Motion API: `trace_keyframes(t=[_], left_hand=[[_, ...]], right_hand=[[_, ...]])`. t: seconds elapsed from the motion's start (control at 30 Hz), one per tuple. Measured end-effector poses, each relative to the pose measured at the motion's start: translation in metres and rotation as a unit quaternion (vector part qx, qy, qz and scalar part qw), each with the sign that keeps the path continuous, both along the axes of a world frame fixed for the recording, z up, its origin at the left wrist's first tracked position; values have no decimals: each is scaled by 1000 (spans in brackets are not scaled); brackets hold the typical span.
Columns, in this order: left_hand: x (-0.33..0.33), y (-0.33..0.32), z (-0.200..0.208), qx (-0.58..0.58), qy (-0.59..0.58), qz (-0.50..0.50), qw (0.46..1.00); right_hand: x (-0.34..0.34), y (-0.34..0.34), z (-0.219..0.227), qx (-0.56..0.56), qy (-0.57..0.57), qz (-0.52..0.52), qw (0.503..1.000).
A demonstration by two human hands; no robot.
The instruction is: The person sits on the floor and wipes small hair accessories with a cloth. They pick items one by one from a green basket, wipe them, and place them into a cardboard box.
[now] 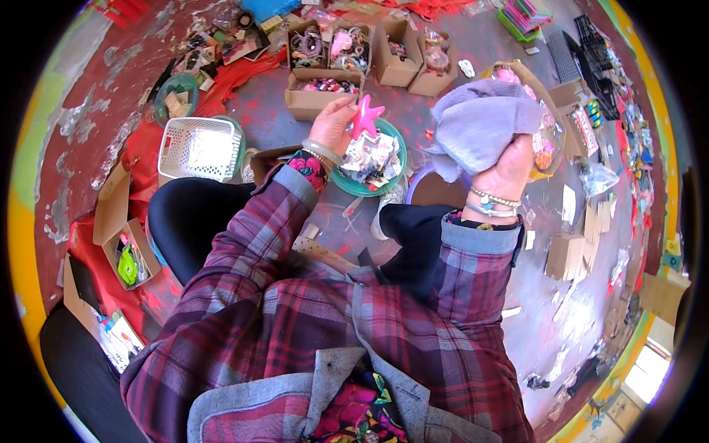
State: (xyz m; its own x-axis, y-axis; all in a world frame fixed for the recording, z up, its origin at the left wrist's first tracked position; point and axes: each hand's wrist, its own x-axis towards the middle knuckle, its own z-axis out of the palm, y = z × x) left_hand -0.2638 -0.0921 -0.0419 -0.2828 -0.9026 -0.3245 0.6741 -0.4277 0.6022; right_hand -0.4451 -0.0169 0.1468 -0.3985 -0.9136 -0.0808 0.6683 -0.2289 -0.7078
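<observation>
My left hand [334, 127] pinches a bright pink starfish-shaped piece [367, 118], held up over a green round basin [402, 159] filled with small white cards and scraps. In my right hand [509, 164] a bunched lavender-grey cloth [484, 122] is gripped, its folds draped over the fingers. The cloth and the star piece are apart. Behind the cloth, partly hidden by it, stands a box [552, 159] with pink and orange packaged items. A purple round stool or tub [437, 187] shows under the cloth.
Open cardboard boxes [314, 103] of hair accessories stand ahead. A white perforated basket [171, 151] is to the left, near a green tub [193, 87]. Flat cardboard pieces [567, 255] lie at the right. A small box [151, 267] with a green item sits at the lower left.
</observation>
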Motion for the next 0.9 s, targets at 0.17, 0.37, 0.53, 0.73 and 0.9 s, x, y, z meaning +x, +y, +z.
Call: trace_keyframes(t=[0.17, 0.37, 0.53, 0.73, 0.9], left_hand=[[12, 24, 77, -98, 39, -46, 993], [20, 76, 156, -69, 90, -33, 993], [32, 90, 165, -87, 45, -31, 995], [37, 106, 160, -196, -137, -66, 969], [42, 111, 165, -130, -155, -82, 976]], right_hand=[[46, 7, -8, -1, 309, -39, 950], [88, 6, -24, -125, 757, -123, 630], [98, 18, -16, -72, 657, -68, 747], [88, 15, -20, 10, 582, -47, 811], [82, 11, -30, 17, 600, -46, 799]])
